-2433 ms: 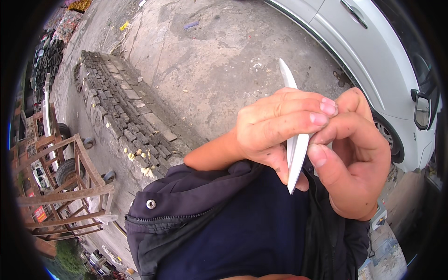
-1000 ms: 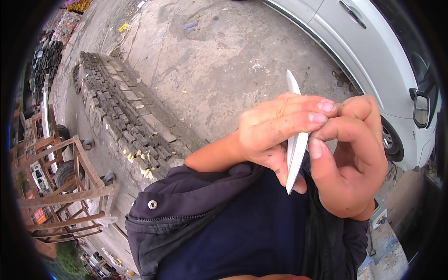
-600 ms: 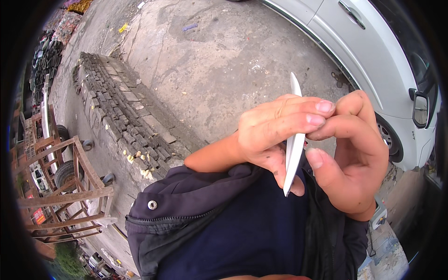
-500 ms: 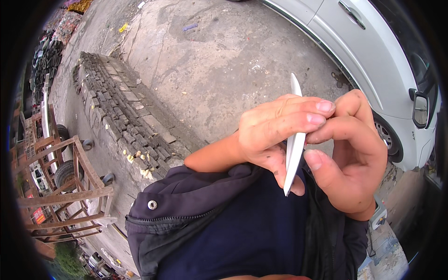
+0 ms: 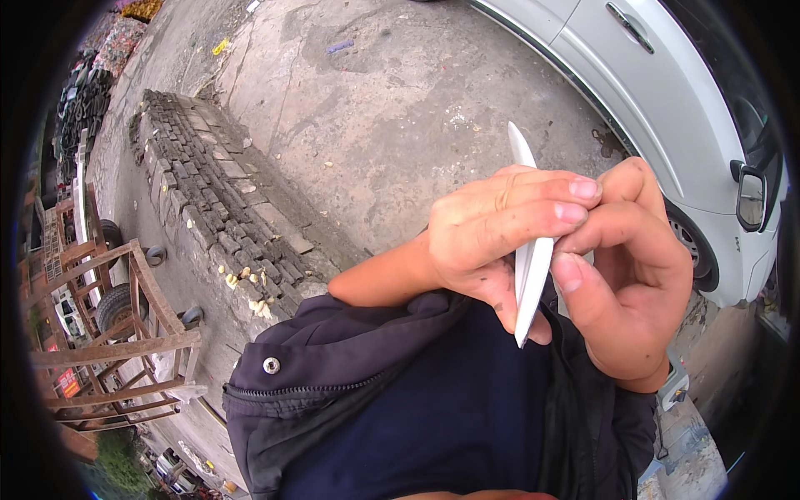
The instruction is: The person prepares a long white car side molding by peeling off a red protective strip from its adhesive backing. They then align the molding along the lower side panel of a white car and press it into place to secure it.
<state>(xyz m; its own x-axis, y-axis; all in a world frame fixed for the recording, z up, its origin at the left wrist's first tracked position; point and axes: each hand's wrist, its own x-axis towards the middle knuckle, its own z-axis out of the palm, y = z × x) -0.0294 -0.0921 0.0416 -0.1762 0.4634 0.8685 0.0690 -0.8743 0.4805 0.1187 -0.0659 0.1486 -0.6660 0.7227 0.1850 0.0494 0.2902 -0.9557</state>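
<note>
1. You have a thin white piece (image 5: 533, 283) nearly edge-on in front of your jacket (image 5: 333, 350), its narrow tips above and below your left hand (image 5: 492, 221).
2. The step in hand looks like steadying the piece while working its right edge; the next move seems to call for a firm left hold and light right fingertips.
3. Your left hand pinches it, fingers across, thumb below.
4. Your right hand (image 5: 637, 279) curls against the left fingertips, thumb near index; I can't tell whether it grips anything.
5. Beyond lie stacked bricks (image 5: 225, 200) and a silver car (image 5: 667, 92).
</note>
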